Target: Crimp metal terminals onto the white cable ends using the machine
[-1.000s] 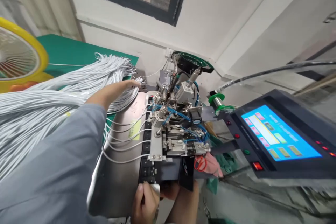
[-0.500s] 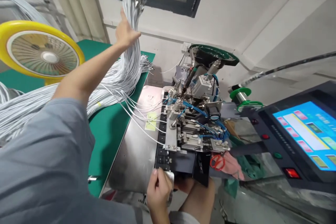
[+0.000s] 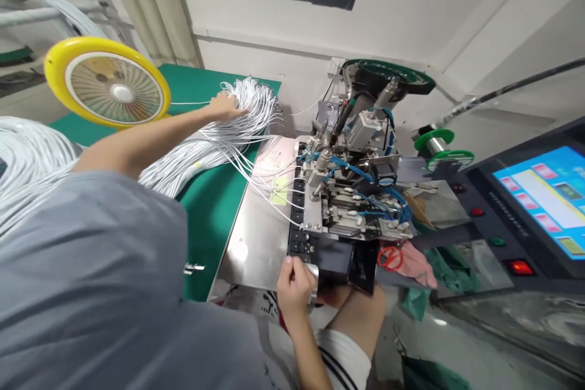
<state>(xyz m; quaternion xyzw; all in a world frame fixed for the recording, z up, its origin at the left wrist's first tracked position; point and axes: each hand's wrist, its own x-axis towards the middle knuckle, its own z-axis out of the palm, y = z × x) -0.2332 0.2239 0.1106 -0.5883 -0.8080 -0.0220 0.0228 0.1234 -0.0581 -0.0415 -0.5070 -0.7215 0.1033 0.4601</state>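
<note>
My left hand (image 3: 227,106) is closed over a thick bundle of white cables (image 3: 249,125) lying on the green tabletop. Its thumb points right and some fingers are hidden in the strands. Metal-tipped cable ends fan out past that hand. My right hand (image 3: 295,286) is closed in a pinch by the near end of the machine's black rail (image 3: 299,244), beside a shiny metal part. Whatever it may hold is hidden. Several single white cables run from the bundle to the rail of the machine (image 3: 351,189).
A yellow fan (image 3: 169,88) stands on the green table (image 3: 201,225) at left. More white cable coils (image 3: 31,152) lie behind my arm. Red-handled scissors (image 3: 390,258), a dark phone-like slab (image 3: 363,265) and a control screen (image 3: 548,195) are at right.
My left hand has come down with the raised cable bundle, which now lies on the table with its ends spread. My right hand stays at the rail end. The view has shifted slightly.
</note>
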